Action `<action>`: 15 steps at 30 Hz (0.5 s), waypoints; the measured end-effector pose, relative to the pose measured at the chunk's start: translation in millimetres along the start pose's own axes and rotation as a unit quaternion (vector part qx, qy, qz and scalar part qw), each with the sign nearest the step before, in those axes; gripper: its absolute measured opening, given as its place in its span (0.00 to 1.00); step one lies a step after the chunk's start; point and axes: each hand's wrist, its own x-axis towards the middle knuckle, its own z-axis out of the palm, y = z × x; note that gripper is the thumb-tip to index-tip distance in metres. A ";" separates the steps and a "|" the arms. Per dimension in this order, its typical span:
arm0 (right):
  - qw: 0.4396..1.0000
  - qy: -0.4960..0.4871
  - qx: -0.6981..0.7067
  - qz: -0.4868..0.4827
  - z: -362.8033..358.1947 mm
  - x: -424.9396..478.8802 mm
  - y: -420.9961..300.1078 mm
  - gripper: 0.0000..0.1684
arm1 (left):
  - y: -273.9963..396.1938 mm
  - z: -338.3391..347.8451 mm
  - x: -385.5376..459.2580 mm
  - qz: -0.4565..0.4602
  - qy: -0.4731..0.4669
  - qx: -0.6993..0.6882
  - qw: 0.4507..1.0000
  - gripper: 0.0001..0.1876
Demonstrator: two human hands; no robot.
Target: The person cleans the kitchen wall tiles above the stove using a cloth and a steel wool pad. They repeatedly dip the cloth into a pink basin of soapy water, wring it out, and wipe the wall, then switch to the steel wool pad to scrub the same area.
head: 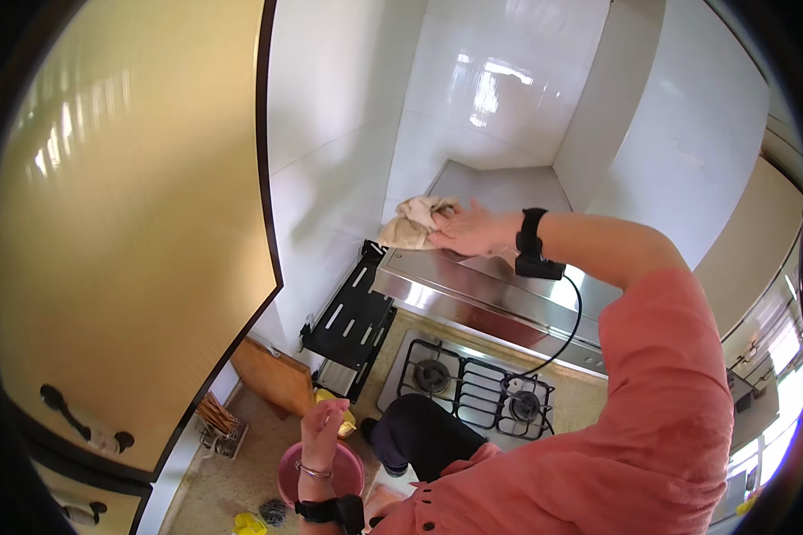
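My right hand [472,229] presses a crumpled beige cloth [411,224] on the left part of the stainless-steel range hood [428,271]. Its fingers lie over the cloth's right side and hide part of it. My left hand [322,428] hangs lower down, above a pink plastic basin [354,471], with its fingers loosely bent and nothing seen in them. My forearm covers part of the basin, so its contents are hard to make out. Below the hood is a two-burner gas hob [468,391], partly hidden by my bent knee.
A black slotted wall rack [351,314] sits left of the hood. A wooden cutting board [274,374], a chopstick holder [231,431], a steel scouring pad [272,512] and a yellow item [249,523] are on the counter. A yellow cabinet door [147,221] fills the left side. A black cable [579,314] hangs from my right wrist.
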 end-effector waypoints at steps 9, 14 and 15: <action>0.972 -0.107 -0.209 -0.025 2.3 82.9 121.6 0.18 | -18.3 1.4 15.0 -0.057 -0.022 -0.008 0.998 0.09; 0.980 -0.050 -0.175 0.080 8.8 79.0 109.6 0.12 | -26.1 -10.7 8.5 -0.063 -0.004 -0.010 0.998 0.09; 0.980 -0.062 -0.178 0.067 6.3 71.3 104.4 0.10 | -31.0 -14.3 7.2 -0.065 -0.003 -0.018 0.998 0.09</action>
